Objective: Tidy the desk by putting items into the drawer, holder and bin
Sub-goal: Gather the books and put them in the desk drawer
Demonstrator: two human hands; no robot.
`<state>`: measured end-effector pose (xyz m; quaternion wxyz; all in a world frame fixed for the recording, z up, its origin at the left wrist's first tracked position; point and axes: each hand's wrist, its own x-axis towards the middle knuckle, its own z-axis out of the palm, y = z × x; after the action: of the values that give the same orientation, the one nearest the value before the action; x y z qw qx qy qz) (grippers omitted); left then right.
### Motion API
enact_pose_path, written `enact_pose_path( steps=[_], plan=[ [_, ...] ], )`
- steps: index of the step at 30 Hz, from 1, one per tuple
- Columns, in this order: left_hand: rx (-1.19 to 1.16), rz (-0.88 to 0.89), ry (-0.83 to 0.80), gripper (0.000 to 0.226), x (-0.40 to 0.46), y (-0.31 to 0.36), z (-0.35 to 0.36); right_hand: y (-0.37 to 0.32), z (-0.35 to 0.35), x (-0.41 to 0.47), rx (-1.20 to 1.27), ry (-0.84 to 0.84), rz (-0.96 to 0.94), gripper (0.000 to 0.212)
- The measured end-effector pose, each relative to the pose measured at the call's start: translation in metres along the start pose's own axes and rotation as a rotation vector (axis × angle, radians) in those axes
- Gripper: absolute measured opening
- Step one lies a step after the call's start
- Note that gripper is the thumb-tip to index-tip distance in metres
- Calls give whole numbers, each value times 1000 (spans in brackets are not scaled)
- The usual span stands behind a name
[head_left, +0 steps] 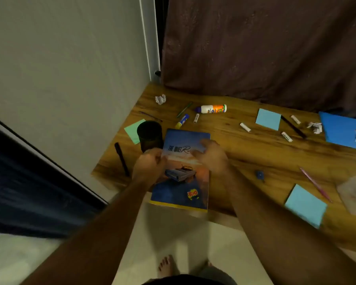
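- Step in hand: I am handling the notebook (181,171), the one with a car on its cover. It lies at the desk's (245,153) front edge, towards the left corner, with its near end overhanging that edge.
- Left hand (150,165): fingers curled at the notebook's left edge. It appears to pinch the cover, but motion blur prevents a firm reading.
- Right hand (212,155): fingers relaxed and spread, resting on the upper right of the cover.
- Next move, as I judge it: secure a grip on both long edges, lift the notebook off the desk and carry it to the drawer. No drawer is in view, so I must locate it first.
- Container: the black holder (149,134) stands just beside the notebook's far left corner. Its interior is dark; I cannot tell what it contains.
- No bin is visible.
- Pens, glue sticks, sticky notes and crumpled paper (160,99) lie loose across the desk.
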<state>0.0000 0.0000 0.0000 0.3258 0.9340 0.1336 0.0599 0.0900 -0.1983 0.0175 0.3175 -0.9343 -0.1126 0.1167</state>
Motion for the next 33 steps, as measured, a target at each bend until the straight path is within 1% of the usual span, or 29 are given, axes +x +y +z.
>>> enact_pose_path(
  steps=[2, 3, 4, 5, 7, 8, 9, 11, 12, 15, 17, 18, 20, 23, 25, 28, 29, 31, 33],
  plan=[
    [-24, -77, 31, 25, 1, 0, -2, 3, 0, 0, 47, 10, 108, 51],
    [-36, -114, 44, 24, 0, 1, -2, 7, -1, -2, 78, 24, 148, 42],
    [-45, -190, 25, 24, 0, 0, -1, 11, -1, -4, 93, 23, 219, 31],
    [-69, -227, 20, 22, 1, -3, 2, 16, 0, -4, 134, 30, 281, 22],
    [-79, -280, -20, 15, 2, -8, 6, 21, 0, -8, 229, 50, 404, 14],
    [-58, -279, -36, 12, 3, -10, 9, 22, -1, -10, 233, 63, 443, 15],
    [-43, -282, -39, 12, 3, -8, 9, 26, 1, -10, 244, 68, 465, 22],
    [-90, -319, -35, 11, 5, -5, 12, 28, 6, -12, 246, 68, 503, 34],
    [-120, -344, -50, 10, 6, -3, 14, 28, 9, -13, 252, 64, 516, 34],
    [-126, -402, -106, 7, 13, -3, 20, 26, 14, -11, 242, 76, 510, 17],
    [-155, -389, -115, 10, 13, -2, 20, 24, 16, -8, 231, 77, 515, 4],
    [-171, -384, -123, 11, 14, -2, 21, 25, 17, -6, 246, 73, 530, 9],
    [-130, -375, -111, 6, 16, -2, 22, 24, 18, -7, 298, 66, 565, 11],
    [-85, -394, -143, 20, 19, 0, 24, 26, 21, -6, 330, 83, 564, 9],
    [-170, -411, -164, 22, 17, 7, 24, 25, 22, -6, 364, 87, 582, 10],
    [-405, -442, -93, 15, 17, 19, 26, 27, 20, -7, 459, 110, 622, 9],
    [-481, -449, -94, 15, 17, 24, 25, 29, 20, -7, 473, 115, 621, 7],
    [-605, -429, -118, 24, 19, 32, 25, 31, 16, -9, 514, 117, 612, 6],
    [-686, -368, -145, 26, 22, 43, 20, 30, 8, -14, 607, 139, 606, 11]
  ],
)
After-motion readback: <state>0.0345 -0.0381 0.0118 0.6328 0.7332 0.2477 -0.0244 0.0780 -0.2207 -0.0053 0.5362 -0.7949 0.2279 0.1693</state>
